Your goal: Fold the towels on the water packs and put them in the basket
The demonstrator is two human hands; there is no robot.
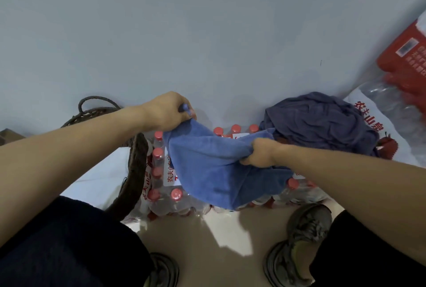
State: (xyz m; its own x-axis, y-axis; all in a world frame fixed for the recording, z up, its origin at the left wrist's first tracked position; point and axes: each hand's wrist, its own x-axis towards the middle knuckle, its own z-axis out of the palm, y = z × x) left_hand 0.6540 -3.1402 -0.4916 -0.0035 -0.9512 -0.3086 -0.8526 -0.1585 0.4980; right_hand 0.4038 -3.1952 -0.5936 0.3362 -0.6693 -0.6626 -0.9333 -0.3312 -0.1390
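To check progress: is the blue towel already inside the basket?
No, the blue towel hangs between the left hand and right hand, above the water packs.

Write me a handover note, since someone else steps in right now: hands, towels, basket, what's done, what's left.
Left hand: pinches one corner of the blue towel, raised.
Right hand: grip bunched on the towel's opposite edge.
Blue towel: held over the water packs, unfolded, lower part draped on the bottles.
Dark towel: crumpled heap on the packs, to the right, untouched.
Basket: left of the packs; its inside is mostly hidden by the left arm.
Done: no fold visible.
Left: fold both towels, put them in the basket.
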